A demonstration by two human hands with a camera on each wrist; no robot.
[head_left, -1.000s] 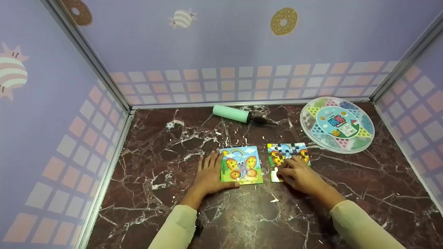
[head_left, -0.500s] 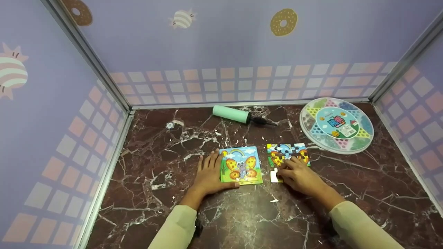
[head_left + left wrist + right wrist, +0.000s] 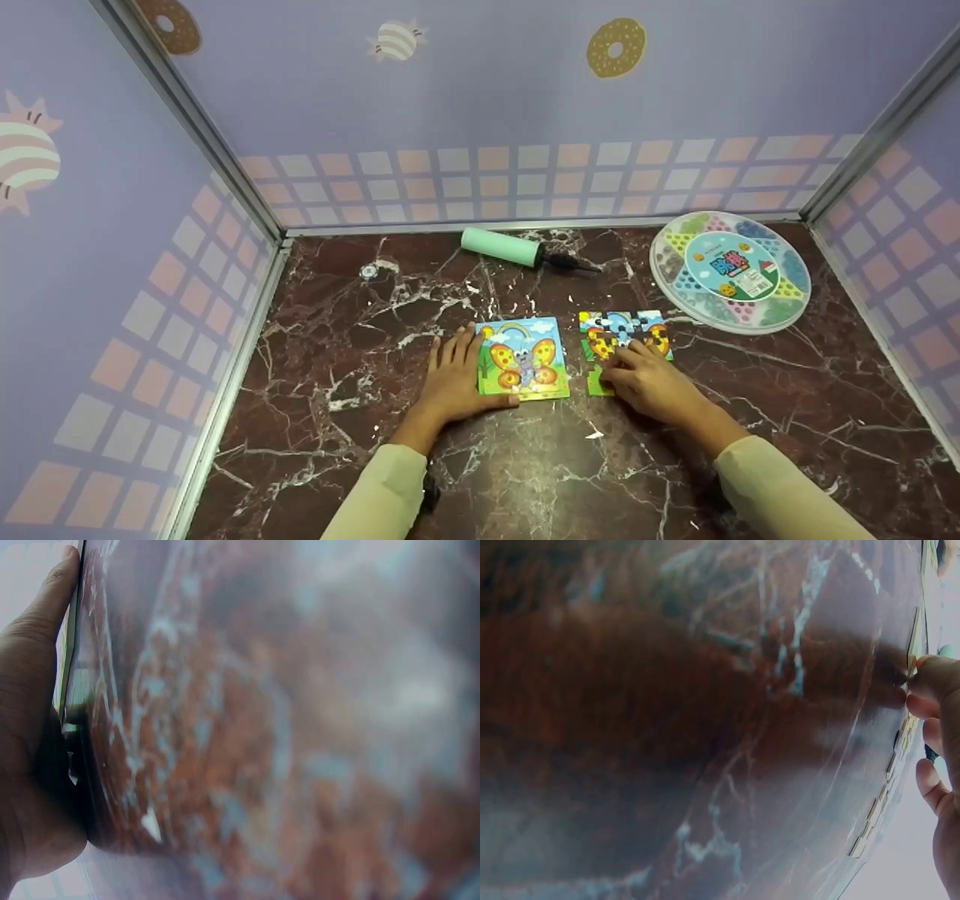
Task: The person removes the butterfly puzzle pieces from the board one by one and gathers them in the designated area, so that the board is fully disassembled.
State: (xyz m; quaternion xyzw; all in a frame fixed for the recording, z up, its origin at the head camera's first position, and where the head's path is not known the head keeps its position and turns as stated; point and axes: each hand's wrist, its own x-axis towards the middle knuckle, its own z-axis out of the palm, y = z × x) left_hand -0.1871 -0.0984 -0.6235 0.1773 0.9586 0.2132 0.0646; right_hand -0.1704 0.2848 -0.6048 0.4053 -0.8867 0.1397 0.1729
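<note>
My left hand (image 3: 452,382) rests along the left edge of a square butterfly picture card (image 3: 523,352), fingers straight and spread, thumb at its lower edge. To the right lies a partly joined jigsaw puzzle (image 3: 619,324) with a matching butterfly picture. With curled fingers, my right hand (image 3: 646,377) pinches a green puzzle piece (image 3: 596,384) at the lower left of the joined pieces. The hand covers part of that piece and the middle of the puzzle. In the right wrist view, the fingertips (image 3: 922,664) meet the thin edge of the pieces close over the table.
Behind the puzzle lies a mint-green hand pump (image 3: 501,247) with a black nozzle. A round, clear-lidded game board (image 3: 731,271) sits at the back right. A small round disc (image 3: 368,272) is on the marble-patterned table (image 3: 315,450), with panel walls around.
The piece under my right fingers has changed from a white glare to plain green, as if its tilt shifted slightly. Both hands stay in place.
</note>
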